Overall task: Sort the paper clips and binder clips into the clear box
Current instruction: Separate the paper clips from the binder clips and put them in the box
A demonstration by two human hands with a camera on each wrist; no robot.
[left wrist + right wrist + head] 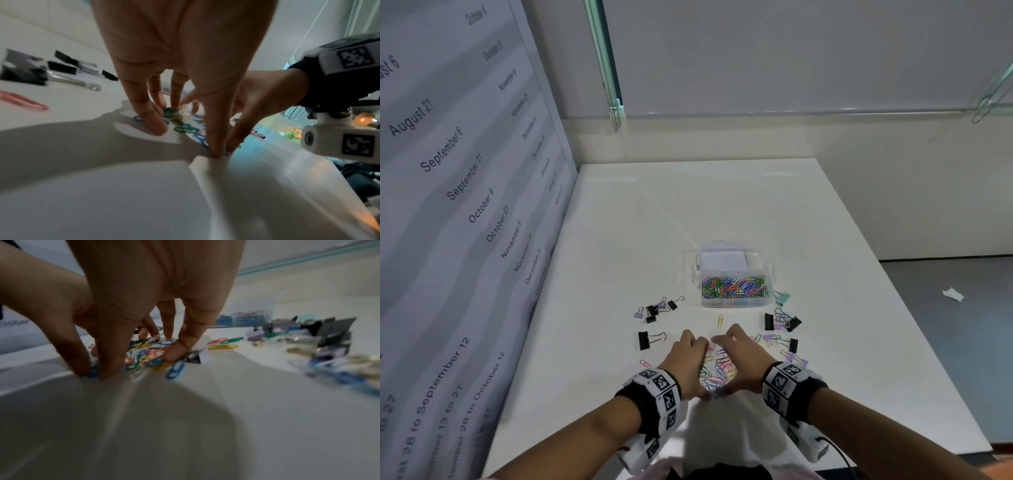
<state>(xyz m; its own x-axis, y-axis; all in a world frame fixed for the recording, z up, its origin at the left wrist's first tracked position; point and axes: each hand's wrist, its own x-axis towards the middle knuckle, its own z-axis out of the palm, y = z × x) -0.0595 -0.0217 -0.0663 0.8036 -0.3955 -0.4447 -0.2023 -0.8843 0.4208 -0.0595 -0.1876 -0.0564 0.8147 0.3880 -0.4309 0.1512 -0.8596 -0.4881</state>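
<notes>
Left hand [690, 356] and right hand [739, 353] both down on the white bench [619, 240], cupped toward each other around a pile of coloured paper clips [717, 371]. Fingers on both hands spread and bent, tips on the bench surface, thumbs meeting at the near edge of the pile; hands corral the clips, no single clip plainly pinched. Right wrist view shows the right hand's fingertips [174, 352] resting on the clips, blue, red, yellow, green and white ones bunched under the palm.

Just left of the left hand, a pink paper clip [644, 363] lies alone, and a black binder clip [649, 340] just beyond it. Farther left and back, a cluster of small black and purple binder clips [655, 310]. Just beyond the hands, a single yellow paper clip [720, 321]. Right of the right hand, more black and purple binder clips [782, 334] mixed with a few loose paper clips. A mint-green binder clip [781, 298] sits just beside the right near corner of the clear box [734, 274].

Clear box stands beyond the hands, mid-bench, lid off; near compartment holds many coloured paper clips, far compartment shows white.

Left wall carries a printed date banner [448, 171].
</notes>
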